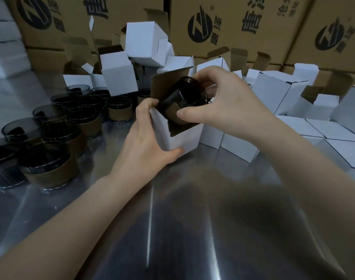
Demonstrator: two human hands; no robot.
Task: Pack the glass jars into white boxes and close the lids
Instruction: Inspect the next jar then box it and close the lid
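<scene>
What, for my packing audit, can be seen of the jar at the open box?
The jar is dark smoky glass with a brown band round its lower body. It is tilted, base first, partly inside the open white box, rim upward. The right hand grips it, thumb by the band, fingers at the rim; the left hand holds the box.

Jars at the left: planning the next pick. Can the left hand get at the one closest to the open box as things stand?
Probably yes. That jar stands uncovered on the table beside the left hand, nothing between; but the hand grips the white box and must release it first.
</scene>
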